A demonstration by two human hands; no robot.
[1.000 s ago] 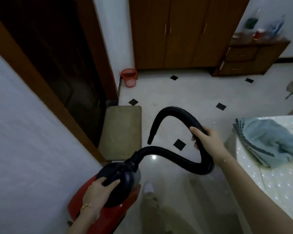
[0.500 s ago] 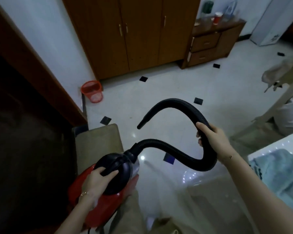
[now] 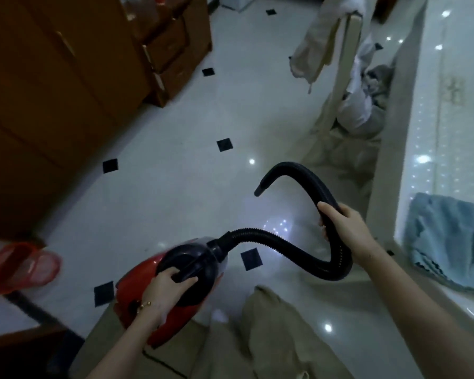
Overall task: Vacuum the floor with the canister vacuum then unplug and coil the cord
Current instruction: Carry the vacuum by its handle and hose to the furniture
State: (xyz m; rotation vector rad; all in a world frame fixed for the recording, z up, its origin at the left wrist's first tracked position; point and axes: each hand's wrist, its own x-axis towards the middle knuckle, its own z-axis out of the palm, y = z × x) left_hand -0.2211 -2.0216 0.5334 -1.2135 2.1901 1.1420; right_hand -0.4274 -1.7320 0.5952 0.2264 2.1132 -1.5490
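Two hands hold the machine: the left hand (image 3: 166, 289) has its grip clamped on the handle atop the canister vacuum (image 3: 195, 257), low and close to the body; the right hand (image 3: 345, 228) has its grip clamped round the black hose (image 3: 282, 243), whose loop sags below that grip and whose open tip (image 3: 259, 191) arches up and left of it; ahead of both grips the pale floor (image 3: 175, 192) lies open; left of the left grip stand a wooden wardrobe (image 3: 52, 91) and a red basket (image 3: 22, 266); right of the right grip runs the edge of a white dotted surface (image 3: 435, 132) bearing a blue towel (image 3: 449, 239); beyond it a draped chair (image 3: 337, 64) narrows the way; since half a second ago the view has swung right, the basket sliding to the far left, while both grips keep their holds; a dark strip (image 3: 25, 305) below the basket is too blurred to identify; the vacuum's rear is hidden behind the left wrist.
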